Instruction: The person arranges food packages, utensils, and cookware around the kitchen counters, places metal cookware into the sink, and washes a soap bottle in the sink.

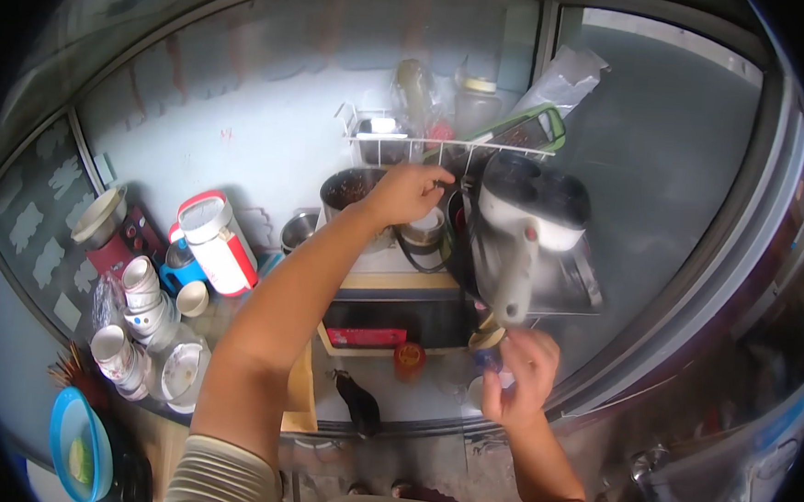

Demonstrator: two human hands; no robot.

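White-sided, the multi-cup pan (558, 234) sits just beyond our half-curled right hand (525, 380); with our left hand (409, 193) bent-fingered near the wire rack (496, 147), both grips unclear, we should hold that forearm clear of the open pot (343, 190).

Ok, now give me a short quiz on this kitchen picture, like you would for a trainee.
1. What colour is the basin with something green in it?
A) red
B) blue
C) brown

2. True or false: in this view, the right hand shows just below the end of the white pan's handle.

3. Fill in the missing word: as pictured, the stacked bowls stand to the ____ of the red-and-white container.

Key: 1. B; 2. true; 3. left
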